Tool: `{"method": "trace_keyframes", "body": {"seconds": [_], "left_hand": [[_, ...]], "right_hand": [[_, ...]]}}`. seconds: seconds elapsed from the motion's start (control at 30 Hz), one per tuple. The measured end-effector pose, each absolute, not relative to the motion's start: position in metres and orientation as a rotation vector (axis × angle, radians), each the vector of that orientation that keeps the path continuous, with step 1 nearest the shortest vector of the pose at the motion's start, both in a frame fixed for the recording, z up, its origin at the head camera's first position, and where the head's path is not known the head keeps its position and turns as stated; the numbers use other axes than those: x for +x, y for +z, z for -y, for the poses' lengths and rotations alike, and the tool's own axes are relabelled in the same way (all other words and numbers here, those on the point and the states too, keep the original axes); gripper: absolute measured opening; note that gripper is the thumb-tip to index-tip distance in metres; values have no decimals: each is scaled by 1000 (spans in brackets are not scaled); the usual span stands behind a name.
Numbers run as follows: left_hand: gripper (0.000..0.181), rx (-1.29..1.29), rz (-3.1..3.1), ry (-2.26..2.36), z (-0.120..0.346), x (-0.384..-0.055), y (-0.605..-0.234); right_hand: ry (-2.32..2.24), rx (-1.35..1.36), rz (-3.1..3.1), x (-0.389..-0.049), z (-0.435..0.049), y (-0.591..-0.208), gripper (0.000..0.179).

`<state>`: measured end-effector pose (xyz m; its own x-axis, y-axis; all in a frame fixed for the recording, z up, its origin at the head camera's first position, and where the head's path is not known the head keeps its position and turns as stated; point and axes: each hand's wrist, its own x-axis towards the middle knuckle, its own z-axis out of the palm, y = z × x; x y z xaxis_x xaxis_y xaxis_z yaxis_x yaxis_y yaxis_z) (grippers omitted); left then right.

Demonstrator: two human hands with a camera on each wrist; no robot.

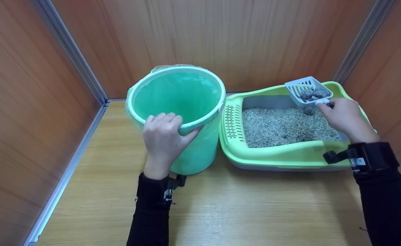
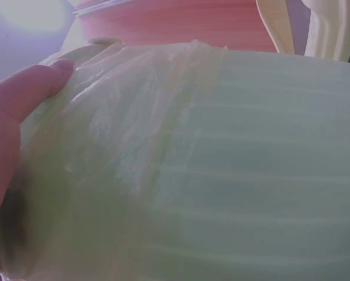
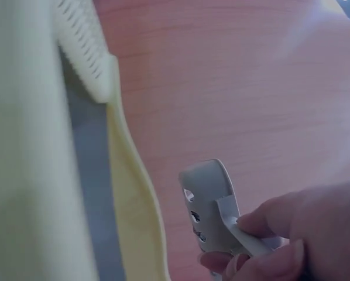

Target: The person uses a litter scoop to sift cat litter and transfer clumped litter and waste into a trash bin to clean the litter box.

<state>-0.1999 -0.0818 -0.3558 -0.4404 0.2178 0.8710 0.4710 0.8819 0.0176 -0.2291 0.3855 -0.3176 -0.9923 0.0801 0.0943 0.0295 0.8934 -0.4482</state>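
My left hand (image 1: pixel 164 138) grips the near rim of a green trash bin (image 1: pixel 195 153), fingers over the edge and thumb along the outside. A thin clear bag (image 2: pixel 122 117) lines the bin and folds down over its outer wall in the left wrist view. In my right hand (image 1: pixel 345 118) is the handle of a pale slotted litter scoop (image 1: pixel 297 87), held above the back right of the litter box (image 1: pixel 282 152). Dark clumps (image 1: pixel 313 95) lie in the scoop. Grey litter (image 1: pixel 272 126) covers the box floor, with a few darker clumps on it.
The bin stands right beside the litter box's perforated left end. Wood-patterned panels (image 1: pixel 220 41) rise behind and at both sides, joined by grey metal strips (image 1: pixel 74 51). Wooden floor (image 1: pixel 255 205) extends in front of the box and bin.
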Motion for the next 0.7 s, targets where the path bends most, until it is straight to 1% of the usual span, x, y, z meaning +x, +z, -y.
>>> {"method": "trace_keyframes", "body": {"seconds": [0.2,0.37,0.47,0.57,0.7], "left_hand": [[60,-490,2022,-320,80,-200,-356],[61,-493,2021,-316,81,-200,-355],[61,-497,2028,-313,80,-200,-355],[61,-496,2032,-312,80,-200,-355],[60,-490,2034,-312,80,-199,-356]], "right_hand": [[856,-98,3005,-233,-373,-283,59],[856,7,3028,-240,-350,-257,52],[827,83,3056,-243,-334,-241,52],[822,144,3067,-243,-315,-223,51],[807,226,3056,-241,-285,-199,46]]}}
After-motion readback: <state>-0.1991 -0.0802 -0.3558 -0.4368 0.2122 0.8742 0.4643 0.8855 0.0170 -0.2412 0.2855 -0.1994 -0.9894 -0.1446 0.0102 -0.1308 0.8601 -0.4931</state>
